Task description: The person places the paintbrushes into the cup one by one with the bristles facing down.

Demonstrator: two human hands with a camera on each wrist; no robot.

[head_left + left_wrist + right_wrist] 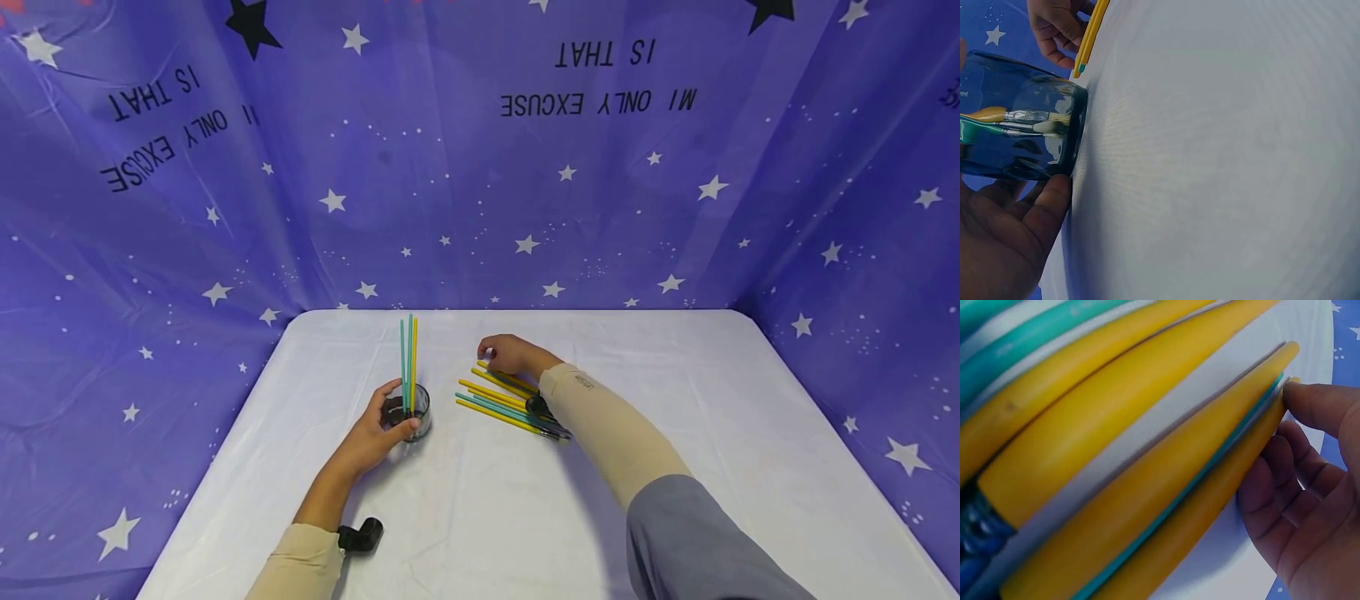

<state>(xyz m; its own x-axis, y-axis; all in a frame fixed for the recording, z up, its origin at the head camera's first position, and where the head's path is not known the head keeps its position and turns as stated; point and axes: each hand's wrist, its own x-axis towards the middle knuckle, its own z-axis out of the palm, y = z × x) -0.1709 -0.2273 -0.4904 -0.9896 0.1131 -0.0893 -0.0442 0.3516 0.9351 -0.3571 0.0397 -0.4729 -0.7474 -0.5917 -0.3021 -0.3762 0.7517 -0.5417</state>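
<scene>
My left hand [373, 433] grips a dark, clear glass cup [422, 406], thumb on the near side. Standing in the cup, handles up, are two teal paintbrushes [402, 354] and a yellow one [415, 354]; their bristles [1057, 122] show through its wall. Over to the right, several yellow and teal paintbrushes [491, 412] lie side by side on the table. At their far side my right hand [512, 354] pinches the outermost yellow paintbrush [1216, 494] close to its handle end, other fingers curled beside it. The right sleeve partly covers the bristle ends.
A white cloth [480, 517] covers the table. Purple star-patterned fabric [450, 208] hangs behind it and along both sides. A black wrist camera [362, 536] sticks out from the left sleeve near the tabletop.
</scene>
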